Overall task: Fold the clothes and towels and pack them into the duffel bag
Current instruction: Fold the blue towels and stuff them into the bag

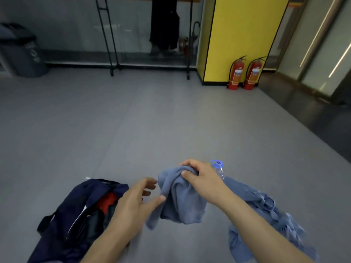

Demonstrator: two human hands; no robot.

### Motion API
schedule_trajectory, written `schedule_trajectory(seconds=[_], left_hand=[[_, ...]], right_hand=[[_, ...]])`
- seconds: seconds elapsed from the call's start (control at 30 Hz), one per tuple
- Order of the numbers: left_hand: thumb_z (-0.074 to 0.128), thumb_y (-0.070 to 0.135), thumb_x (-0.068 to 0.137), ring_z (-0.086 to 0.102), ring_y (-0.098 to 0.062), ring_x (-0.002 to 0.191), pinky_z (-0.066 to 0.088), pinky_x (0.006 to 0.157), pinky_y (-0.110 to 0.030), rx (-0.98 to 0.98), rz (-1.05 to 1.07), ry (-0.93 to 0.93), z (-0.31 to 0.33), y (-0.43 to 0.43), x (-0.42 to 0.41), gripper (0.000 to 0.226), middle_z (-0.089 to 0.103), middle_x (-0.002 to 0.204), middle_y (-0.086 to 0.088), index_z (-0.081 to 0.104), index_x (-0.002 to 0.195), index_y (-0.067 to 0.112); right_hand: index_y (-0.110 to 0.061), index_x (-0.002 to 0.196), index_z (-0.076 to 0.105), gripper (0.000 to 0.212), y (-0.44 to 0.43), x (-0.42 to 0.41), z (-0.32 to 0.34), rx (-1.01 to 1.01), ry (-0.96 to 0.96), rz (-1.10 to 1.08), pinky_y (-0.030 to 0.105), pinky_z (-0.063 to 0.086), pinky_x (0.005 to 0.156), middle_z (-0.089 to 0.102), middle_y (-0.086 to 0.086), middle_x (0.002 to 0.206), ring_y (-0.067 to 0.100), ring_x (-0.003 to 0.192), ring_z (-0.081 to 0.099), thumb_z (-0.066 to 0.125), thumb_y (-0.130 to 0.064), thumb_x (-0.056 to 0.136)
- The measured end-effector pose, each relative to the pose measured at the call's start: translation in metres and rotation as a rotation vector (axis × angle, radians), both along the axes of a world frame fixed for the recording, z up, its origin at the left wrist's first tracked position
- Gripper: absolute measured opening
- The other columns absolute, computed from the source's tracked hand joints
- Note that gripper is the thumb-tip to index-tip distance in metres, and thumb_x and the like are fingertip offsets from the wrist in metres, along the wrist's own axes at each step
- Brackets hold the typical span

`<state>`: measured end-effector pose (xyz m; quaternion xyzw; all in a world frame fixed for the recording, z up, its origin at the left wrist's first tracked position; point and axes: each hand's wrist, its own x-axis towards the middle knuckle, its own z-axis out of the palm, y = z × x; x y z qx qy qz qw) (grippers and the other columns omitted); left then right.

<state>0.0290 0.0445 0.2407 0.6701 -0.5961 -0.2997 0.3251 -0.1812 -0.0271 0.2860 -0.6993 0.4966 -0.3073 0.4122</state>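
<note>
- Right grip (204, 178) pinches the bunched top of a blue towel (180, 202) hanging above the floor; left grip (136, 202) is wide, fingers spread, just beside its lower edge.
- Open duffel bag (89, 188) lies at left; folding looks barely begun, so next the left grip must catch a corner.

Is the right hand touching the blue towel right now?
Touching. In the head view the right hand grips the bunched top of the blue towel, fingers curled round it.

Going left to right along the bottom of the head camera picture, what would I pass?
Navy duffel bag → left hand → blue towel → water bottle → crumpled blue garment.
</note>
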Motion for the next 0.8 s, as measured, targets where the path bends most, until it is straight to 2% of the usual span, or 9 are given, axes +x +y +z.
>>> schedule_trajectory(seconds=[0.13, 0.23, 0.33, 0.47, 0.53, 0.57, 0.7, 0.77, 0.8], left_hand=[[0.071, 0.045, 0.085, 0.062, 0.006, 0.099, 0.054, 0.087, -0.033, 0.000, -0.021, -0.036, 0.006, -0.004, 0.016, 0.019, 0.064, 0.104, 0.037, 0.062, 0.101, 0.048], [0.076, 0.037, 0.084, 0.064, 0.008, 0.093, 0.055, 0.085, -0.030, -0.020, -0.017, -0.014, 0.010, -0.004, 0.017, 0.021, 0.064, 0.100, 0.038, 0.065, 0.096, 0.049], [0.076, 0.034, 0.085, 0.063, 0.009, 0.092, 0.053, 0.085, -0.029, -0.036, -0.003, -0.014, 0.011, -0.005, 0.015, 0.019, 0.065, 0.100, 0.036, 0.066, 0.096, 0.046], [0.081, 0.034, 0.078, 0.062, 0.005, 0.087, 0.052, 0.076, -0.022, -0.104, 0.041, -0.039, 0.007, -0.008, 0.010, 0.040, 0.059, 0.104, 0.038, 0.055, 0.097, 0.058], [0.083, 0.033, 0.076, 0.061, 0.002, 0.080, 0.048, 0.069, -0.016, -0.112, -0.007, -0.065, 0.007, -0.010, 0.007, 0.050, 0.058, 0.100, 0.035, 0.048, 0.099, 0.060], [0.083, 0.034, 0.074, 0.061, 0.002, 0.079, 0.048, 0.069, -0.015, -0.103, -0.053, -0.073, 0.008, -0.011, 0.005, 0.052, 0.059, 0.099, 0.034, 0.047, 0.101, 0.059], [0.074, 0.044, 0.071, 0.057, 0.012, 0.100, 0.047, 0.085, -0.013, -0.070, -0.213, -0.102, 0.006, -0.013, -0.001, 0.066, 0.054, 0.115, 0.038, 0.037, 0.116, 0.074], [0.071, 0.040, 0.078, 0.054, 0.013, 0.105, 0.044, 0.086, -0.012, -0.118, -0.181, -0.104, 0.005, -0.016, -0.003, 0.061, 0.056, 0.116, 0.034, 0.040, 0.123, 0.064], [0.070, 0.037, 0.082, 0.054, 0.011, 0.105, 0.043, 0.085, -0.012, -0.148, -0.157, -0.091, 0.005, -0.018, -0.004, 0.055, 0.057, 0.116, 0.031, 0.044, 0.126, 0.056]], right_hand=[[-0.025, 0.093, 0.069, 0.015, 0.017, 0.026, -0.003, 0.021, -0.018, -0.064, 0.036, 0.052, 0.091, 0.072, -0.010, 0.093, 0.010, 0.094, 0.065, 0.059, -0.015, 0.091], [-0.031, 0.098, 0.067, 0.016, 0.030, 0.036, -0.013, -0.049, 0.086, -0.042, 0.030, 0.050, 0.090, 0.070, -0.020, 0.099, 0.003, 0.097, 0.063, 0.057, -0.021, 0.090], [-0.033, 0.099, 0.066, 0.018, 0.029, 0.042, -0.012, -0.096, 0.155, -0.030, 0.024, 0.048, 0.089, 0.069, -0.024, 0.101, 0.001, 0.097, 0.062, 0.056, -0.021, 0.090], [-0.039, 0.096, 0.066, 0.019, 0.025, 0.044, -0.020, -0.087, 0.136, -0.046, 0.025, 0.048, 0.092, 0.069, -0.028, 0.102, -0.002, 0.098, 0.063, 0.057, -0.023, 0.088], [-0.044, 0.093, 0.066, 0.024, 0.023, 0.045, -0.025, -0.055, 0.083, -0.083, 0.026, 0.049, 0.093, 0.070, -0.029, 0.101, -0.002, 0.099, 0.064, 0.059, -0.022, 0.086], [-0.041, 0.093, 0.068, 0.025, 0.019, 0.045, -0.027, -0.022, 0.033, -0.111, 0.027, 0.050, 0.093, 0.071, -0.026, 0.099, -0.001, 0.099, 0.065, 0.061, -0.019, 0.086], [-0.029, 0.096, 0.072, 0.029, 0.003, 0.048, -0.028, 0.053, -0.145, -0.231, 0.021, 0.052, 0.087, 0.075, -0.015, 0.092, 0.002, 0.092, 0.068, 0.063, -0.002, 0.089], [-0.027, 0.097, 0.071, 0.029, -0.001, 0.052, -0.022, 0.115, -0.236, -0.265, 0.015, 0.052, 0.077, 0.076, -0.011, 0.089, 0.005, 0.087, 0.070, 0.063, 0.000, 0.090], [-0.025, 0.100, 0.071, 0.027, -0.002, 0.054, -0.021, 0.162, -0.294, -0.280, 0.017, 0.054, 0.075, 0.077, -0.006, 0.089, 0.009, 0.086, 0.072, 0.064, 0.000, 0.091]])
